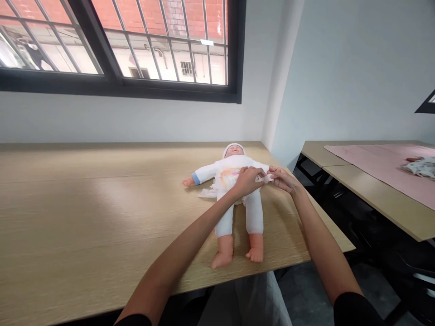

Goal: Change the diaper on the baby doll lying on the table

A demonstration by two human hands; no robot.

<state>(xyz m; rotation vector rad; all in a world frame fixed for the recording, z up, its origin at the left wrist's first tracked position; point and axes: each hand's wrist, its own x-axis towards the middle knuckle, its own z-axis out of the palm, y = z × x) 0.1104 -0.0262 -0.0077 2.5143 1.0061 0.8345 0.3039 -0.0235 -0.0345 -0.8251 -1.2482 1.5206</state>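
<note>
A baby doll (222,217) in a white outfit with a blue cuff lies on its back on the wooden table, feet towards me. Around its hips is a white diaper (208,193), one side flap spread on the tabletop at the left. My left hand (249,182) reaches across the doll's belly, fingers pinching the diaper's other flap. From the right, my right hand (282,179) pinches the outer end of that same flap, close to the doll's arm. My fingers cover part of the flap and the doll's hand on that side.
The wooden table (102,226) runs to the wall below a barred window (163,45). Across a gap at the right stands another table (377,185) with a pink cloth (377,160) and a patterned white bundle (421,166) on it.
</note>
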